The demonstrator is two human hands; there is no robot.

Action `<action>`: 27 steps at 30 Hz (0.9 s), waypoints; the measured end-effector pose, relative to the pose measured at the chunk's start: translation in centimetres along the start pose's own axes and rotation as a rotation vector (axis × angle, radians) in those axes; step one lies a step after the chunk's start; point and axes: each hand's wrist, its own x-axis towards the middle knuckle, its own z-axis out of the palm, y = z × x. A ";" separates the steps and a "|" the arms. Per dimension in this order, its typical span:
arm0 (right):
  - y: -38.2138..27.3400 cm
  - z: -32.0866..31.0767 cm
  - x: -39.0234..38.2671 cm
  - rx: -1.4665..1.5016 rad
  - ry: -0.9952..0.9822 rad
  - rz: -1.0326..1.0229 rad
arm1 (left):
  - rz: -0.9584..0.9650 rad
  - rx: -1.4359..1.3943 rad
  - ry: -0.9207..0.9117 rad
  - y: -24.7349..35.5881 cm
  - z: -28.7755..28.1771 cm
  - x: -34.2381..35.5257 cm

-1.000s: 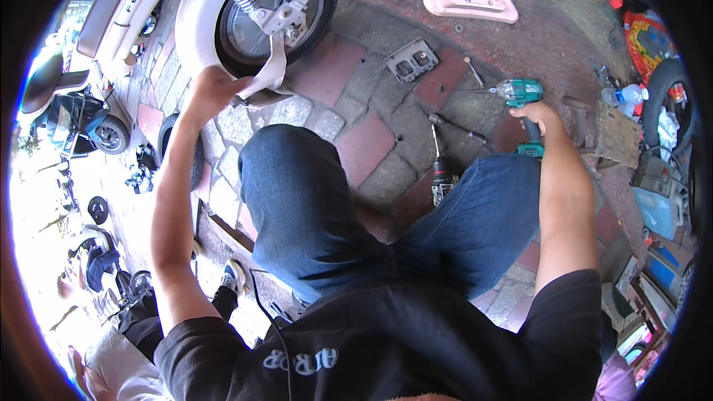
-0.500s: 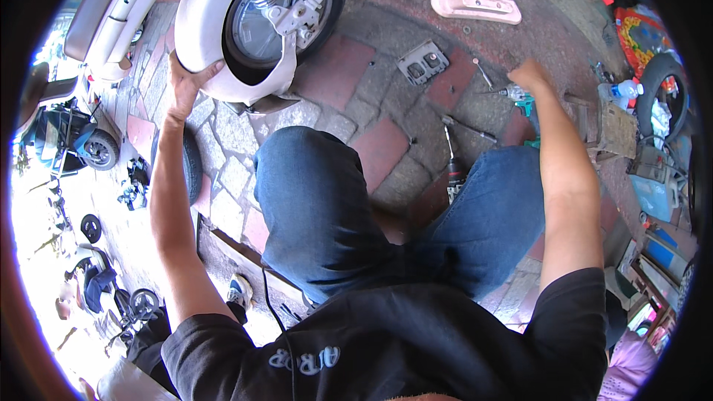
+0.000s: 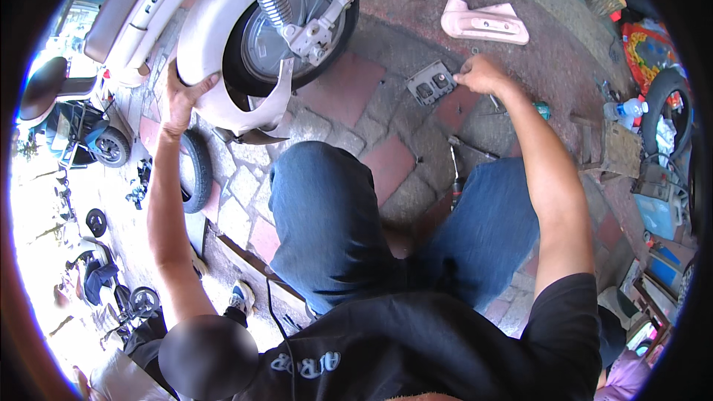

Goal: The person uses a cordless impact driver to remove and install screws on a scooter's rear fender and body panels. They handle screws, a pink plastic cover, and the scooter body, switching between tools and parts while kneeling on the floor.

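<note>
My left hand [image 3: 184,96] grips the rim of a white rear mudguard [image 3: 241,113], thumb on the near face and fingers behind. The mudguard curves around the scooter's rear wheel [image 3: 271,48], and its bracket end stands apart from the axle. My right hand [image 3: 483,76] is over the paving at the right edge of a grey metal tray [image 3: 431,84] with small parts in it. Its thumb and fingertips are pinched together; whatever is between them is too small to make out.
A pink plastic cover [image 3: 486,24] lies beyond the tray. By my right knee are a power drill [image 3: 457,191] and a ratchet handle [image 3: 475,148]. A loose tyre [image 3: 196,171] is at left. A wooden stool [image 3: 622,150] and bottle [image 3: 630,108] stand at right.
My right hand has moved left from beside the green-handled tool to the tray's edge. The mudguard's bracket end has shifted away from the wheel's axle. The view has shifted slightly.
</note>
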 end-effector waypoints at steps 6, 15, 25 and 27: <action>1.2 0.2 -0.8 -0.006 0.003 -0.082 | -0.059 -0.128 -0.012 0.5 1.4 -0.7; -3.5 0.8 -0.3 0.042 -0.029 -0.176 | -0.041 0.160 0.244 2.8 2.8 -3.6; -6.0 1.0 0.6 0.056 -0.127 -0.191 | -0.402 0.020 0.396 0.0 -2.7 -14.0; -7.7 0.5 0.4 0.030 -0.096 -0.215 | -0.331 0.035 0.368 -0.8 -3.9 -15.9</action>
